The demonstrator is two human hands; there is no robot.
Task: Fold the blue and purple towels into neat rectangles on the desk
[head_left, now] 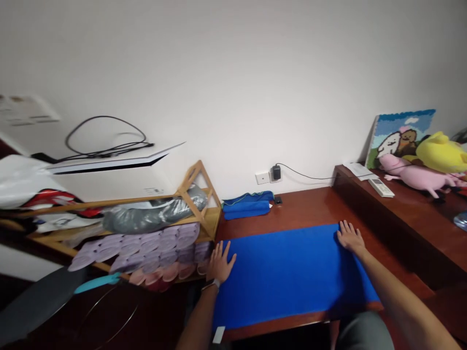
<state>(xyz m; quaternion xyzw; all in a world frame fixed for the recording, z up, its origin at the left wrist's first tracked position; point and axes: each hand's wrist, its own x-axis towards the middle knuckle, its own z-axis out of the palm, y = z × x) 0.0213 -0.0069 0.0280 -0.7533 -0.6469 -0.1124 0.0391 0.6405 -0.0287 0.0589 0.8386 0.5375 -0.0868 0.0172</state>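
A blue cloth (288, 277) lies spread out flat on the reddish-brown wooden table (310, 209). At the cloth's left edge rests my left hand (221, 262), palm down with its fingers apart and a band on the wrist. My right hand (350, 236) lies flat over the far right corner, fingers spread. A white tag (219, 335) sticks out at the near left corner. Behind the cloth, near the wall, is a folded blue cloth (247, 206) with a green-edged part.
To the left stands a wooden rack (206, 223) with purple slippers (138, 248) and a white box (116, 180). A raised shelf at right bears a remote (381, 187), a pink plush toy (419, 177) and a picture (397, 136). A black plug (276, 172) sits in the wall.
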